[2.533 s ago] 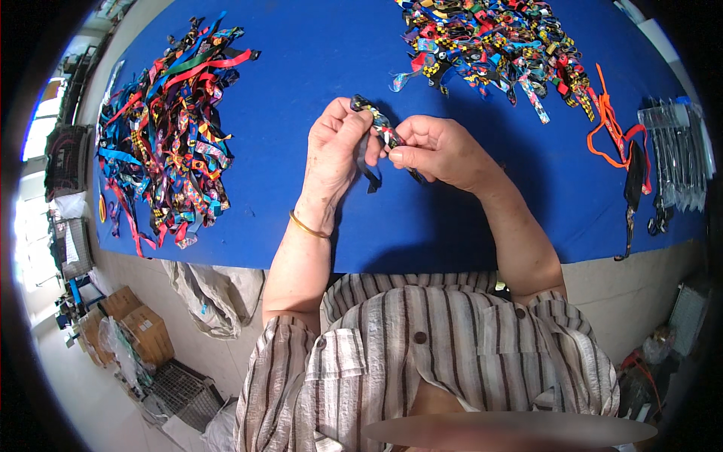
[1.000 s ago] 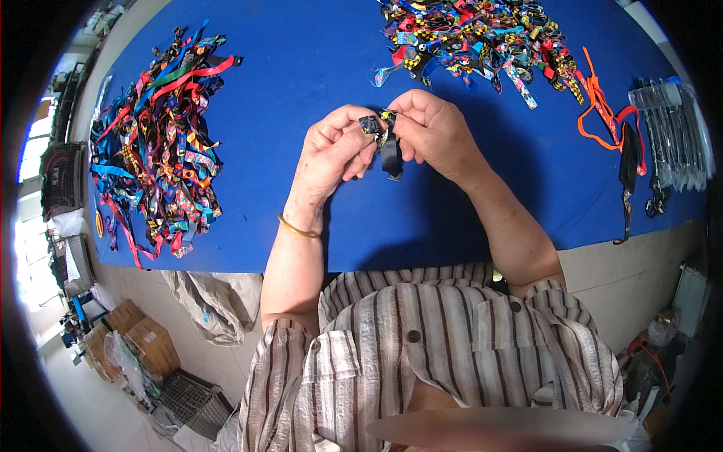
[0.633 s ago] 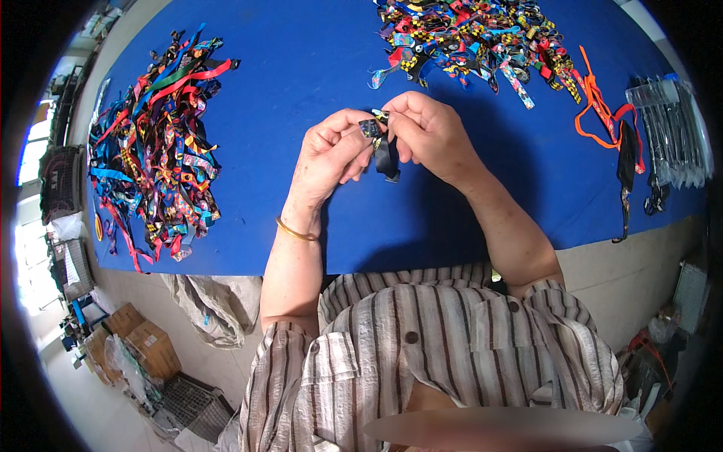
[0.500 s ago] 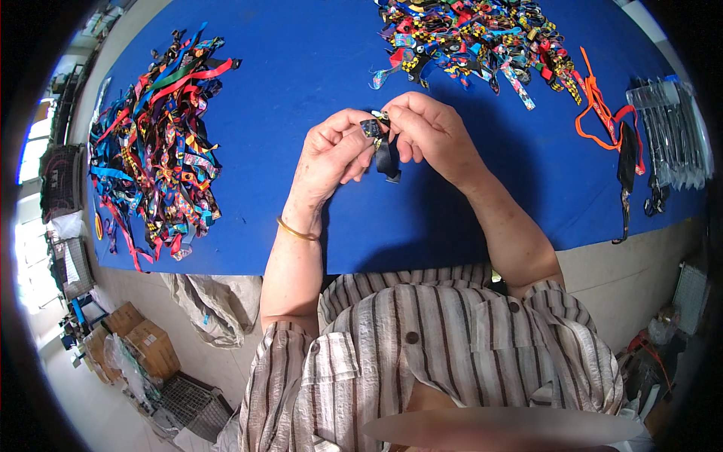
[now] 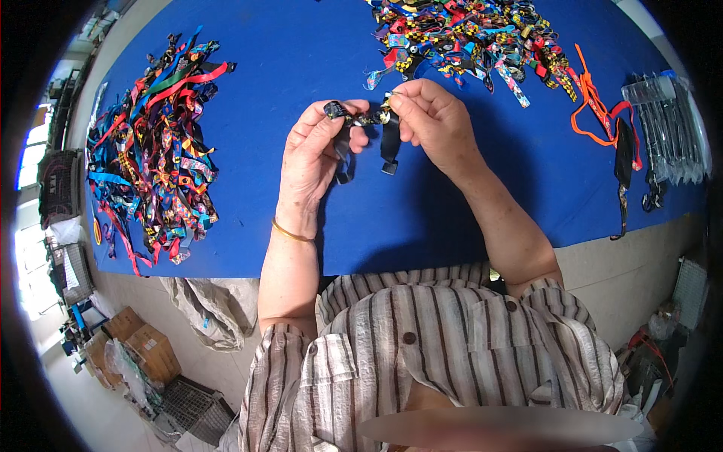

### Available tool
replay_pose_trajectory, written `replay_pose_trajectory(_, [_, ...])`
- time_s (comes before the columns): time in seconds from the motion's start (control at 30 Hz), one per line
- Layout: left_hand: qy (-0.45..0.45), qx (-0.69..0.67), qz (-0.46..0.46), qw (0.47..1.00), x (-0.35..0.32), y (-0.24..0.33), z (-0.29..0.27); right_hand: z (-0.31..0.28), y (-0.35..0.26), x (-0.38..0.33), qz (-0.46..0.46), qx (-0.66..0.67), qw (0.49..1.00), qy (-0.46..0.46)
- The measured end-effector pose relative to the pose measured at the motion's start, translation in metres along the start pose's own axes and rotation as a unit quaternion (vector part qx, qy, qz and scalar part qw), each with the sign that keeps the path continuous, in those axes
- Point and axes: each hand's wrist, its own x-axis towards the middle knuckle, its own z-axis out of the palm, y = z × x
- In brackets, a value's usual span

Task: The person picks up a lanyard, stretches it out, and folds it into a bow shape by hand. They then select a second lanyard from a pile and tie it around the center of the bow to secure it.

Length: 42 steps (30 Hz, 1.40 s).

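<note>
Between my two hands stretches a short black patterned strap (image 5: 367, 119), held above the table. My left hand (image 5: 307, 154) pinches one end between thumb and fingers, where a small dark block-like piece shows at the tip. My right hand (image 5: 437, 126) pinches the other end, beside a small pale spot on the strap. Two dark tails hang down, one below each hand, each with a squared tip. The hidden fingertips keep me from seeing exactly how the ends are joined.
A heap of colourful straps (image 5: 162, 158) lies on the blue table (image 5: 271, 68) at the left. Another heap of straps (image 5: 474, 38) sits at the far side. To the right are an orange cord (image 5: 593, 105), a black strap (image 5: 623, 158) and clear plastic packets (image 5: 666, 128).
My hands have drawn apart, the left one moving left, so the strap is stretched between them. Two hanging tails now show instead of one.
</note>
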Motion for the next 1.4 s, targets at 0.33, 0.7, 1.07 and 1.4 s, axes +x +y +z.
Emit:
replay_pose_trajectory(0.33, [-0.006,-0.074,0.033,0.997,0.001,0.002,0.001,-0.001,0.001,0.001,-0.003,0.019,0.999,0.037])
replay_pose_trajectory(0.7, [-0.023,0.014,0.008,1.000,-0.003,0.002,0.006,0.005,0.003,-0.002,-0.002,0.013,1.000,-0.025])
replay_pose_trajectory(1.07, [-0.012,0.087,-0.005,0.996,-0.005,0.000,0.010,0.007,0.003,-0.002,-0.036,-0.003,0.999,-0.026])
replay_pose_trajectory(1.4, [0.038,0.019,-0.012,0.999,-0.003,0.002,0.004,0.006,0.008,-0.003,0.027,-0.001,0.997,-0.073])
